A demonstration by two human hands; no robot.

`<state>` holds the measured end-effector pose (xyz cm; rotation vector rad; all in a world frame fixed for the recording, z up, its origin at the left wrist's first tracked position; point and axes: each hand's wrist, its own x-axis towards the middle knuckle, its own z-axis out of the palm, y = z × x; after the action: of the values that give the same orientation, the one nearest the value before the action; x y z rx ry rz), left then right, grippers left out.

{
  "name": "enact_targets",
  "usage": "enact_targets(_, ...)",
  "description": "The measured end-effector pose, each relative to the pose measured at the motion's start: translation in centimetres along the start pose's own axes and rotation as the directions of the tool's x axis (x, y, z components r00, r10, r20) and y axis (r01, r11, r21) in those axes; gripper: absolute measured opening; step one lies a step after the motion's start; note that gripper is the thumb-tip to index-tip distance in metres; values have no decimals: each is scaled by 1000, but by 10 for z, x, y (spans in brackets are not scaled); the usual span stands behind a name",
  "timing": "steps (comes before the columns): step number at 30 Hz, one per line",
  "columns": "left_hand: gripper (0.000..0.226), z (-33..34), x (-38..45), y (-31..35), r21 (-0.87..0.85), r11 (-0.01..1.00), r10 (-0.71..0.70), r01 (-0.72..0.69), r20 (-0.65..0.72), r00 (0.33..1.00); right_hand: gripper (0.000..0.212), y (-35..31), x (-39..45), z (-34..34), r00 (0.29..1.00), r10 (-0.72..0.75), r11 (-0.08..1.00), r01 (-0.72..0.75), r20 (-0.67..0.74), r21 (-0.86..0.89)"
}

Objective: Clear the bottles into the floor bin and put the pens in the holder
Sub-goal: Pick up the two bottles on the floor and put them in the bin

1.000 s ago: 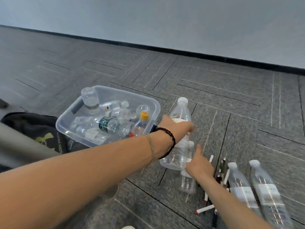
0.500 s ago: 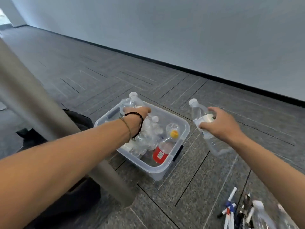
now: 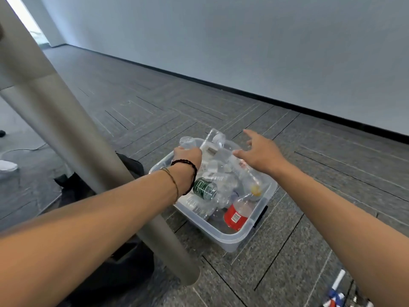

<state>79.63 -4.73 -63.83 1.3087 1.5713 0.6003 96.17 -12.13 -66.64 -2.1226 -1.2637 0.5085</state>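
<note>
Two hands over bin (image 3: pixel 230 239) | left hand (image 3: pixel 187 156) grips half-hidden bottle (image 3: pixel 187 142) | pens (image 3: pixel 337 293) cropped

Beside my grey metal pole (image 3: pixel 73 138) lies a black bag (image 3: pixel 124 269); a white shoe (image 3: pixel 7 166) is farther left.

Only blurred lettering — green bottle label (image 3: pixel 204 189) — unreadable.

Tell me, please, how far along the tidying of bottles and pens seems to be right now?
Partly done. The clear bin already holds a pile of bottles, including a red-labelled bottle. The left hand grips a clear bottle over the bin; the right hand is open above it, holding nothing. Pens lie on the carpet; no holder is in view.
</note>
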Motion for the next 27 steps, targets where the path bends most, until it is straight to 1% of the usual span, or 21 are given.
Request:
enact_targets(3, 42, 7, 4, -3, 9, 997, 70, -71, 88, 994, 71, 3, -3, -8, 1000, -10, 1000, 10, -28, 1)
enact_targets(6, 20, 24, -9, 1, 41, 990, 126, -135, 167, 978, 62, 19, -10, -24, 999, 10, 1000, -11, -39, -18)
enact_targets(8, 13, 41, -17, 3, 54, 986, 139, -156, 232, 963, 57, 31, -18, -38, 998, 23, 999, -25, -52, -46)
enact_targets(11, 13, 74, -34, 5, 96, 968, 189, -230, 319, 929, 52, 48, -36, -63, 997, 34, 995, -40, -66, -90)
enact_targets(13, 24, 102, -48, 5, 150, 944, 218, -294, 385, 897, 52, 66, -54, -80, 996, 57, 991, -66, -72, -120)
enact_targets(17, 30, 163, -92, -2, 171, 882, 298, -439, 519, 801, 52, 122, -101, -114, 982, 174, 964, -185, -78, -190)
enact_targets(20, 29, 205, -128, -26, 201, 854, 261, -480, 631, 730, 51, 173, -149, -129, 953, 292, 925, -302, -79, -230)
enact_targets(23, 32, 244, -155, -70, 280, 827, 160, -487, 712, 683, 50, 230, -201, -126, 907, 417, 875, -419, -61, -244)
enact_targets(25, 34, 263, -171, -102, 328, 826, 76, -458, 740, 668, 50, 269, -236, -114, 851, 521, 820, -519, -60, -242)
enact_targets(27, 34, 275, -183, -133, 371, 823, 4, -431, 755, 656, 50, 306, -270, -95, 767, 638, 734, -631, -62, -252)
